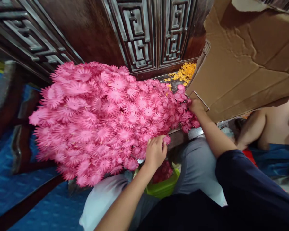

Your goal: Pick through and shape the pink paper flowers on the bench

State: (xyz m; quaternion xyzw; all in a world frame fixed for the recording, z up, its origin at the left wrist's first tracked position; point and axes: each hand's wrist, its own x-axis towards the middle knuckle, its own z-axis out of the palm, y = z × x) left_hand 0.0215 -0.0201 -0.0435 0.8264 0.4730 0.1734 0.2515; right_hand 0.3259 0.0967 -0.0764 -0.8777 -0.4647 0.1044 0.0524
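A large heap of pink paper-like flowers point(106, 118) spreads across the bench in the left and middle of the view. My left hand point(156, 152) is at the heap's lower right edge, its fingers curled, with a small pink flower point(167, 139) at the fingertips. At the heap's right end, my right hand point(196, 106) is closed on a thin wire point(201, 98) beside some smaller pink flowers point(186, 118). Its fingertips are partly hidden.
Torn cardboard point(245, 61) stands at the right, near orange-yellow pieces point(185, 72). A green container point(162, 187) with pink pieces sits between the knees. Carved dark wood point(93, 29) rises behind. Another person's bare limb point(252, 128) shows at right.
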